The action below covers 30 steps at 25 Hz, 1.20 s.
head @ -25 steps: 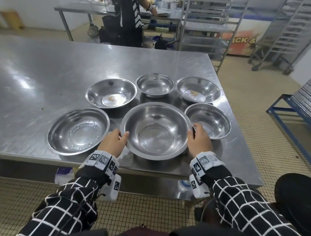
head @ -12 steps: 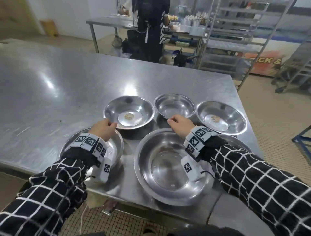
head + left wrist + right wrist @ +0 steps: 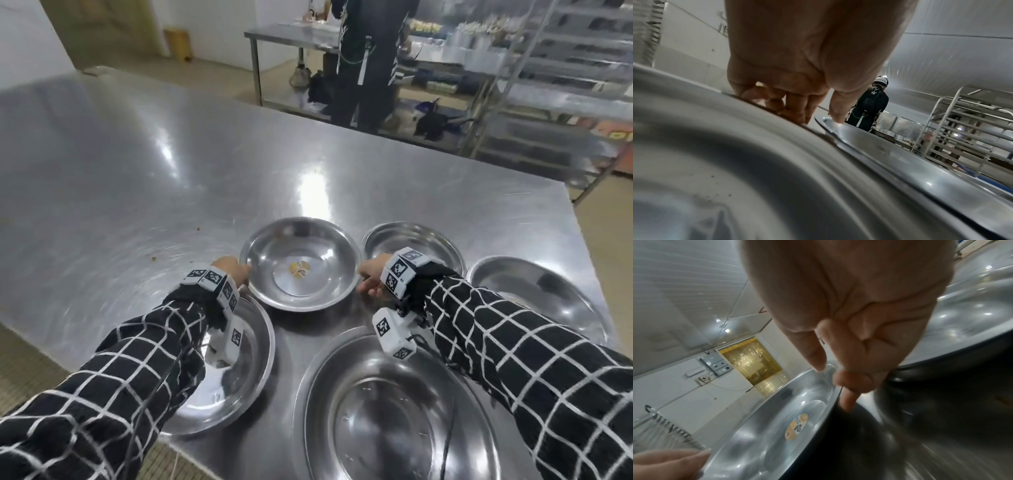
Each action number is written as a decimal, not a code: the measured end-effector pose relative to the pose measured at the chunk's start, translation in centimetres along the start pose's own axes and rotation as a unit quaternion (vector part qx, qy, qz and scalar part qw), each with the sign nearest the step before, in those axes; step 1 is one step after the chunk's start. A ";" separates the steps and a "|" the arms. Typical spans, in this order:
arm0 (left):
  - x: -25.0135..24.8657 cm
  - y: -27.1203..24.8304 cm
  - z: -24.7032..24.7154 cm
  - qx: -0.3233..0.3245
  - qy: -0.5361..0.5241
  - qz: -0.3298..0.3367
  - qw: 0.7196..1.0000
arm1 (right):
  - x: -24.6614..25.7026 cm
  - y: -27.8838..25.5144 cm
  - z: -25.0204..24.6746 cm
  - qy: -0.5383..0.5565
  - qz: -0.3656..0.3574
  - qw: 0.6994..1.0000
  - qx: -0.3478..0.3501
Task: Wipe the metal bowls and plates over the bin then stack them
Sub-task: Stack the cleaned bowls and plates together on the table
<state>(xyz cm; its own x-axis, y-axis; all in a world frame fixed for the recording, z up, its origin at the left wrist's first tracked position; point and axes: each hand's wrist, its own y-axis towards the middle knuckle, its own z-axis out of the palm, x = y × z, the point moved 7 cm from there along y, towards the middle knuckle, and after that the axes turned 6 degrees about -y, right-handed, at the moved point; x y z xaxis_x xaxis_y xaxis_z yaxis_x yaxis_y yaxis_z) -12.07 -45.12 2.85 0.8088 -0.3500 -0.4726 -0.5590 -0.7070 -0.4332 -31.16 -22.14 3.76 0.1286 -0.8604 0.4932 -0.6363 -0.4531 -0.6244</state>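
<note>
Both hands at the sticker bowl (image 3: pixel 301 263), mid-table on the steel table (image 3: pixel 137 171). Left hand (image 3: pixel 230 270) grips its left rim, thumb over the lip, fingers curled outside. Right hand (image 3: pixel 373 275) pinches the right rim, thumb inside, fingers under the edge.

Tight on the near side: plate (image 3: pixel 246 370) under the left forearm, its rim just beside the bowl; large bowl (image 3: pixel 394 411) near the front edge; small bowl (image 3: pixel 411 243) just beside the right wrist; another bowl (image 3: pixel 534 301) near the table's right edge. Open steel to the far side and left; crumbs (image 3: pixel 156 257) there.

Half a second ago the right hand was at the small bowl's near rim; it has shifted left onto the sticker bowl. Left hand stays at the same rim.
</note>
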 end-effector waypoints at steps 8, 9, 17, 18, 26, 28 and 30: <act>-0.3 2.1 -1.5 -0.041 -0.012 0.022 0.999 | 1.4 2.3 0.2 -0.015 0.019 1.000 -0.009; -0.5 2.0 -1.9 -0.047 -0.026 0.027 0.998 | 1.6 2.2 0.0 0.008 0.011 1.000 -0.013; -5.2 -3.7 -4.1 -0.047 -0.119 0.168 0.977 | 0.4 -5.7 -4.5 0.088 -0.024 0.967 -0.239; -6.0 -4.7 -3.9 -0.038 -0.126 0.192 0.973 | -0.6 -7.6 -4.7 0.098 -0.016 0.958 -0.268; -7.9 -13.5 1.1 0.050 -0.089 0.353 0.930 | -10.8 -23.9 -0.5 0.106 0.080 0.903 -0.410; -7.0 -15.3 2.9 0.074 -0.074 0.373 0.922 | -13.2 -26.8 2.3 0.106 0.107 0.892 -0.426; -5.9 -16.6 4.5 0.091 -0.046 0.388 0.916 | -14.9 -28.8 4.9 0.120 0.121 0.881 -0.441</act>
<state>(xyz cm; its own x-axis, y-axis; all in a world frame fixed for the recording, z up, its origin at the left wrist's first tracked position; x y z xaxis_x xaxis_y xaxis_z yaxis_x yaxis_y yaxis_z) -8.39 -28.52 9.37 0.1402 -0.6451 -0.7512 -0.9872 -0.1492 -0.0561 -10.96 2.57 11.44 -0.1895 -0.7855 0.5892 -0.9803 0.1854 -0.0682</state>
